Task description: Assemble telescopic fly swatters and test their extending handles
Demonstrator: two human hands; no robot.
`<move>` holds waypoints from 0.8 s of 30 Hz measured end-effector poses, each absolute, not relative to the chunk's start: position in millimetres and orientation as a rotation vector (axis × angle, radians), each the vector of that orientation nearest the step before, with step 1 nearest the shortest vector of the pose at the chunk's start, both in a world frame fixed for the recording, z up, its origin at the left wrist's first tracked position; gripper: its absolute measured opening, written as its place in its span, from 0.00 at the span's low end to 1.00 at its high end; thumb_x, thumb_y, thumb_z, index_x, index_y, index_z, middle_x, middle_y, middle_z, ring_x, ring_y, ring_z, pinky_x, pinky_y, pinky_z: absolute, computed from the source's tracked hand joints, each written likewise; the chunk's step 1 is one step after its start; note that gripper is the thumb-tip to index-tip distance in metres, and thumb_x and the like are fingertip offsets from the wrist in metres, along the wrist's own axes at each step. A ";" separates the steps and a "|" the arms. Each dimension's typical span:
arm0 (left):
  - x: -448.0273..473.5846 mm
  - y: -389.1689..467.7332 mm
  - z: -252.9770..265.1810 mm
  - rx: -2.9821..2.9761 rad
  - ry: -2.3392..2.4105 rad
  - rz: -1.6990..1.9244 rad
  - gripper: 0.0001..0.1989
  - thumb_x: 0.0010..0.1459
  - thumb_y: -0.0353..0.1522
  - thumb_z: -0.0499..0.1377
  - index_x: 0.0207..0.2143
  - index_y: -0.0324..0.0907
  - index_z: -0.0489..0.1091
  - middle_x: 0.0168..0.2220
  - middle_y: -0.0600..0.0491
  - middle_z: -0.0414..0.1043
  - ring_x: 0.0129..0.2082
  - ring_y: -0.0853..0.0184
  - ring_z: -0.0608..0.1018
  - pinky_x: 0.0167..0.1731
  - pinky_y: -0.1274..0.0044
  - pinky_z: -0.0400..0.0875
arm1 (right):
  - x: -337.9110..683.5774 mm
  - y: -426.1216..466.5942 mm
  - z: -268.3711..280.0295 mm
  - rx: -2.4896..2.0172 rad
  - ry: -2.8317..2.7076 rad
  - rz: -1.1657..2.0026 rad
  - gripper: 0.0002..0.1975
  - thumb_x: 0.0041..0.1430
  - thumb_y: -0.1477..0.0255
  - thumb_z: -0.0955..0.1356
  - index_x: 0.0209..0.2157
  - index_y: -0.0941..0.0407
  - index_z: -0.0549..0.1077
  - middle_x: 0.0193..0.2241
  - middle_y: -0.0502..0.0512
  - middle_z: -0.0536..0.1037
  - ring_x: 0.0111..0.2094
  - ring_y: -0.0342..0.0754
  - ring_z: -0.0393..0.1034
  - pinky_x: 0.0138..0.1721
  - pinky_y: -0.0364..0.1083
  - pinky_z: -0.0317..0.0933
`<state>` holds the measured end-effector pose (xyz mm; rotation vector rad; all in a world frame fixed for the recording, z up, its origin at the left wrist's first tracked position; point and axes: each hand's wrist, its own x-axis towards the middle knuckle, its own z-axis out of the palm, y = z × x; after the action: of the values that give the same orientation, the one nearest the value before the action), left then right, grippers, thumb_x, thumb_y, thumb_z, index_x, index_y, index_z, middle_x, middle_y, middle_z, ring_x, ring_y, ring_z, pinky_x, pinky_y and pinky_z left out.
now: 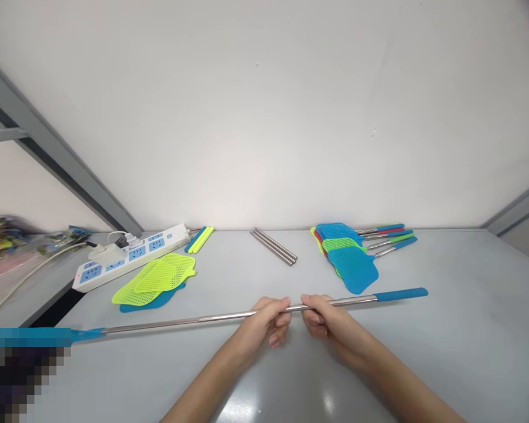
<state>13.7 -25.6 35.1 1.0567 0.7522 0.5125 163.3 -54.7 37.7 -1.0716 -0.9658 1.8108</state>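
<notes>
A blue fly swatter (229,316) with a long telescopic metal rod lies across both my hands, held above the grey table. My left hand (267,323) is closed round the middle of the rod, thumb on top. Close to its right, my right hand (324,314) grips the same rod, nearer the blue handle (401,294). The rod is drawn out long, and its blue head reaches the left edge of the view, seen edge-on. Beyond the hands lie several loose metal rods (273,247).
Several fly swatters (352,267) with short rods are piled at the back right. Loose yellow-green swatter heads (158,279) and a blue one (152,302) lie left, near a white power strip (132,255). Yellow and blue handle sleeves (201,239) lie beside it. A wall stands behind the table.
</notes>
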 end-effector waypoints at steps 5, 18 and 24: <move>7.5 -24.4 50.3 1.065 0.756 0.500 0.20 0.54 0.39 0.47 0.13 0.41 0.49 0.07 0.62 0.43 0.09 0.76 0.52 0.14 0.81 0.47 | 167.4 -54.4 46.7 -1.077 -0.943 1.859 0.18 0.52 0.65 0.59 0.14 0.57 0.49 0.14 0.44 0.46 0.17 0.38 0.36 0.19 0.42 0.34; -11.3 -14.2 59.6 1.086 0.790 0.494 0.20 0.55 0.37 0.47 0.13 0.42 0.47 0.06 0.63 0.41 0.08 0.77 0.51 0.14 0.79 0.45 | 182.1 -48.2 47.4 -1.144 -0.962 1.800 0.18 0.52 0.64 0.59 0.15 0.57 0.49 0.14 0.44 0.47 0.17 0.38 0.35 0.20 0.43 0.33; -19.7 -8.6 59.9 1.121 0.852 0.510 0.20 0.54 0.38 0.47 0.13 0.42 0.46 0.06 0.64 0.40 0.09 0.76 0.51 0.16 0.79 0.45 | 187.0 -44.5 40.4 -1.165 -0.953 1.753 0.19 0.51 0.63 0.60 0.15 0.57 0.49 0.14 0.44 0.47 0.16 0.37 0.36 0.20 0.42 0.37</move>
<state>-19.7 -8.6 59.9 1.1208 0.8515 0.5095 187.0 -44.5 40.4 -1.1647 -0.9532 1.7526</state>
